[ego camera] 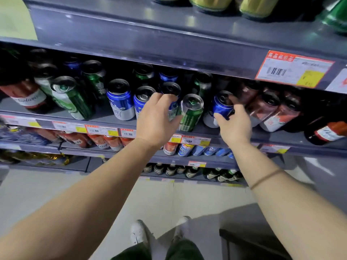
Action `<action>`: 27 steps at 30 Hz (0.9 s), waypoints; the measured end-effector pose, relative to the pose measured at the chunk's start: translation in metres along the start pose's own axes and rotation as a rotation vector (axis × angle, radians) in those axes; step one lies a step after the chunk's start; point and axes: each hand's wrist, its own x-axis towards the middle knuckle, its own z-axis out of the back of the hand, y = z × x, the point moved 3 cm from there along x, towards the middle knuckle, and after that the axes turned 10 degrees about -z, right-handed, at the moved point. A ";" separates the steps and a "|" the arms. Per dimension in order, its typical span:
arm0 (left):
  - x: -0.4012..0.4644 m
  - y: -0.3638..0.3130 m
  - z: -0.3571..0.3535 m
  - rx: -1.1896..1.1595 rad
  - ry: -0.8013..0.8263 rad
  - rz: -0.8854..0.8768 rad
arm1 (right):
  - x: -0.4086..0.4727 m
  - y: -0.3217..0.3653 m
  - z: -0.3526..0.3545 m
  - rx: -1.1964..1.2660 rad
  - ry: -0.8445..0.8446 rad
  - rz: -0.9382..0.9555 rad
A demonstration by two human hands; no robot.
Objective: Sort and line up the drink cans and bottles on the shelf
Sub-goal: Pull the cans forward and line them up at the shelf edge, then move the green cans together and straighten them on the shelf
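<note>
On the grey shelf [105, 117] stand drink cans in rows. My left hand [155, 121] grips a blue can [171, 91] in the middle of the row, fingers curled round its body. My right hand [233, 121] grips another blue can [222, 105] just to the right, thumb low on its side and fingers behind it. Between the two hands stands a green can [191, 111]. Two more blue cans [121, 99] stand to the left of my left hand. Green cans [70, 96] fill the left part of the row.
Red-brown cans [270, 107] stand right of my right hand, and red-labelled dark bottles [326, 132] lie at both ends. The upper shelf edge [169, 53] overhangs the cans and bears a price tag [293, 68]. Lower shelves hold more cans and bottles [170, 169].
</note>
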 end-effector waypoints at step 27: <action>-0.015 -0.019 -0.048 -0.034 -0.101 0.095 | 0.050 0.079 -0.004 -0.556 0.362 0.598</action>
